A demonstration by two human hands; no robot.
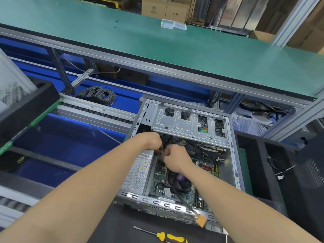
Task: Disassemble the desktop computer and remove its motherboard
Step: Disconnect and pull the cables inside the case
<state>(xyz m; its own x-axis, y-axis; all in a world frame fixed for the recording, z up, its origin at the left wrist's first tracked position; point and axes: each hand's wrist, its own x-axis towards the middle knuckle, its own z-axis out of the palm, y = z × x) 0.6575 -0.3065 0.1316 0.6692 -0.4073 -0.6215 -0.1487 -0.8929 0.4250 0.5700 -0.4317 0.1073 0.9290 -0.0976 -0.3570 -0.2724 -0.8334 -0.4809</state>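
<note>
Nearest me, a yellow-and-black-handled screwdriver [169,237] lies on the black foam mat [121,223]; beyond it sits the open grey steel desktop case [234,155], its green motherboard [157,174] seated on the case floor beside the silver power supply box [138,172]; above the board, I note the left hand [150,142] and right hand [176,158] both curled onto a pale cable plug [162,153], knuckles nearly touching; farthest, a green-topped workbench [157,42].

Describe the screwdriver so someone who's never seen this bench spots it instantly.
Find the open computer case mid-frame, then drop to the black mat before its near edge. The screwdriver lies flat there at the frame's bottom, clear of the case. Unlike the orange-tagged cable nearby, it has a yellow-and-black handle and a thin metal shaft.
</note>
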